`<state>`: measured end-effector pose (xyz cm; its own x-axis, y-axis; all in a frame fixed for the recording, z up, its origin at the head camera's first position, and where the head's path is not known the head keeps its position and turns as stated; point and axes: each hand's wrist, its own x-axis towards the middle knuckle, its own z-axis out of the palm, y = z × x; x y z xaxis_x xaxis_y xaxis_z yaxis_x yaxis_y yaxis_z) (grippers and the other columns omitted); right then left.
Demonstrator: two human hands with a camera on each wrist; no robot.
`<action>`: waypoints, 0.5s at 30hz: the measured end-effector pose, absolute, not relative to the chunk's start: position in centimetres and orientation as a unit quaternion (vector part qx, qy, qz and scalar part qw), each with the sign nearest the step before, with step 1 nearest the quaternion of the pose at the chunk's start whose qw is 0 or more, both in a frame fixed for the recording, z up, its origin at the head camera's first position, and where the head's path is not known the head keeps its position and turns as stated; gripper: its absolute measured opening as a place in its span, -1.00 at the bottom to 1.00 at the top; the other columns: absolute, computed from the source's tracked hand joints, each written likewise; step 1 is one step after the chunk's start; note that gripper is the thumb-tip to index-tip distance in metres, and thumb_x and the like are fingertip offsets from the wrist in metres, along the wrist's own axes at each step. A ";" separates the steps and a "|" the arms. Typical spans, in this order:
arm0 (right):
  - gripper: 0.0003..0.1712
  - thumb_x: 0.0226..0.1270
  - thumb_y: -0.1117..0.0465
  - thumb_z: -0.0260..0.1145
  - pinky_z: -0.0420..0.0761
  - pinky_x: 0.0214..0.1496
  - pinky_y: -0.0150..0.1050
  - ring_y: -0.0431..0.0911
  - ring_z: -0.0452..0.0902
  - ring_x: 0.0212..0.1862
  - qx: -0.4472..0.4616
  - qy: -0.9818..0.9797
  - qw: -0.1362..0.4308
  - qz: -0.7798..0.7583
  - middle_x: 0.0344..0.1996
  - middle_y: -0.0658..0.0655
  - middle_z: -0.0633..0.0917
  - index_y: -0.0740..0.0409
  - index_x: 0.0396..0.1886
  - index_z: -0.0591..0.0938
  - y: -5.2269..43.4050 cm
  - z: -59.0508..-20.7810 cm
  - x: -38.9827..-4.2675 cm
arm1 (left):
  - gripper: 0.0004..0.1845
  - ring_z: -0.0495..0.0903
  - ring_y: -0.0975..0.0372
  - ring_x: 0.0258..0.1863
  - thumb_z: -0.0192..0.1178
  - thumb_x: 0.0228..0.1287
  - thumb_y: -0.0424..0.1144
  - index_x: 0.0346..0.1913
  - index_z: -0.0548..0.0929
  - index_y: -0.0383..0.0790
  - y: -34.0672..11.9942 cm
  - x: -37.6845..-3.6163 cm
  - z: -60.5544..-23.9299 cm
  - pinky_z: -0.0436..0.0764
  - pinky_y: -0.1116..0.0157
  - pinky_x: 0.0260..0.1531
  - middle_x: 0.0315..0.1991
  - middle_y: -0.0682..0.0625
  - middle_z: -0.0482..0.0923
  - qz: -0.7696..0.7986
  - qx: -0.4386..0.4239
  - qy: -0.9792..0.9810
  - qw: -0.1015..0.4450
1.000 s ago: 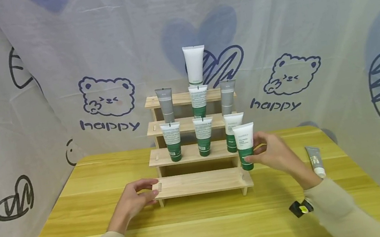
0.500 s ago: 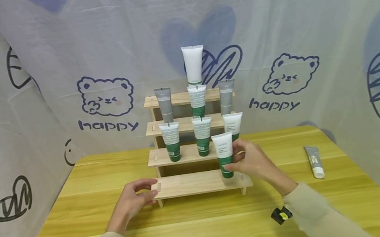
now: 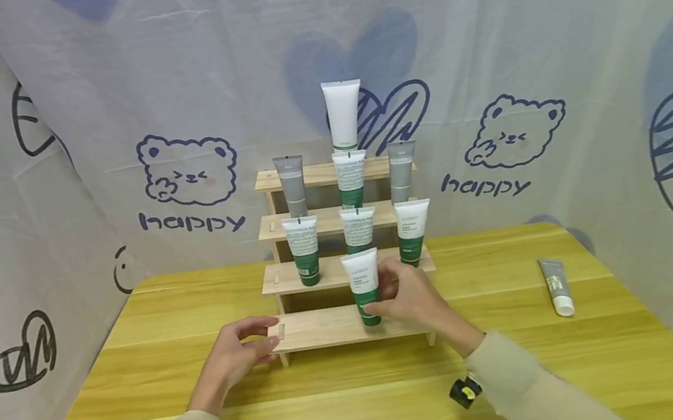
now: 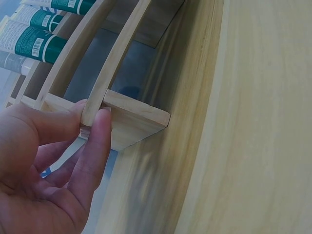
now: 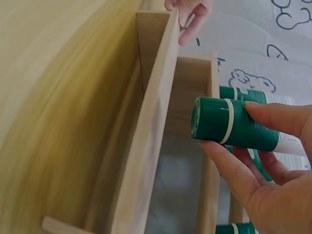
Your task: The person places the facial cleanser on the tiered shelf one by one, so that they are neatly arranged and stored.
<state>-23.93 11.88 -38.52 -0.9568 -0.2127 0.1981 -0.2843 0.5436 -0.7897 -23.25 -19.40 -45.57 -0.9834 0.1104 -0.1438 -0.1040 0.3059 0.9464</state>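
A person is sitting at a yellow wooden table [image 3: 355,412] with a stepped wooden display rack [image 3: 354,323] standing near the table's far edge. The right hand [image 3: 413,298] is holding a white tube with a green cap [image 3: 364,286], cap downward and upright, over the middle of the rack's lowest step; the thumb and fingers are curling round the tube's lower part. In the right wrist view the green cap is hanging just clear of the step's front edge, not touching the wood. The left hand [image 3: 236,351] is resting at the left end of the lowest step, its thumb and fingers narrowly pinching the end of the board, as the left wrist view is showing close up. On the step above, three more white and green tubes are standing cap down: one toward the left end [image 3: 304,249], one in the middle [image 3: 359,230] directly behind the held tube, and one toward the right end [image 3: 412,232]. On the next step up, a grey tube [image 3: 292,186] is standing at the left, a white and green tube [image 3: 351,178] in the middle and another grey tube [image 3: 403,171] at the right. A taller plain white tube [image 3: 344,114] is standing on the top step. A grey tube with a white cap [image 3: 556,286] is lying flat near the table's right edge, well apart from the rack. A pale printed cloth [image 3: 99,130] with bears and hearts is hanging behind the table.
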 end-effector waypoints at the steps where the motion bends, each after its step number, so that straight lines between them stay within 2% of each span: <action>1: -0.44 -0.12 0.28 0.58 0.68 -0.19 -0.28 -0.10 0.64 -0.26 0.139 -0.877 0.039 0.459 -0.22 0.11 0.68 0.15 -0.05 0.58 11.6 -38.6 -23.9 | -0.59 0.64 0.20 -0.16 0.27 0.24 -0.30 0.16 0.55 -0.21 -19.4 -23.3 -45.6 0.73 0.21 -0.16 0.13 -0.21 0.49 0.589 0.000 0.803 0.092; 8: -0.50 -0.14 0.25 0.59 0.68 -0.20 -0.27 -0.10 0.64 -0.27 0.130 -0.866 0.038 0.481 -0.25 0.10 0.68 0.14 -0.14 0.59 10.2 -39.7 -24.2 | -0.59 0.63 0.20 -0.14 0.27 0.23 -0.29 0.15 0.56 -0.21 -19.4 -23.3 -45.7 0.73 0.23 -0.16 0.14 -0.21 0.49 0.586 0.004 0.805 0.091; 15: -0.48 -0.12 0.26 0.58 0.68 -0.19 -0.28 -0.06 0.64 -0.25 0.138 -0.856 0.036 0.498 -0.24 0.12 0.67 0.15 -0.11 0.56 8.8 -40.4 -24.5 | -0.62 0.63 0.19 -0.15 0.29 0.21 -0.31 0.11 0.59 -0.15 -19.3 -23.4 -45.8 0.73 0.26 -0.18 0.09 -0.16 0.52 0.577 -0.010 0.812 0.086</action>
<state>-24.51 8.80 -40.40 -0.9592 -0.2001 0.1999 -0.2727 0.4667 -0.8413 -23.37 -19.32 -45.77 -0.9849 0.0828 -0.1522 -0.1166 0.3329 0.9357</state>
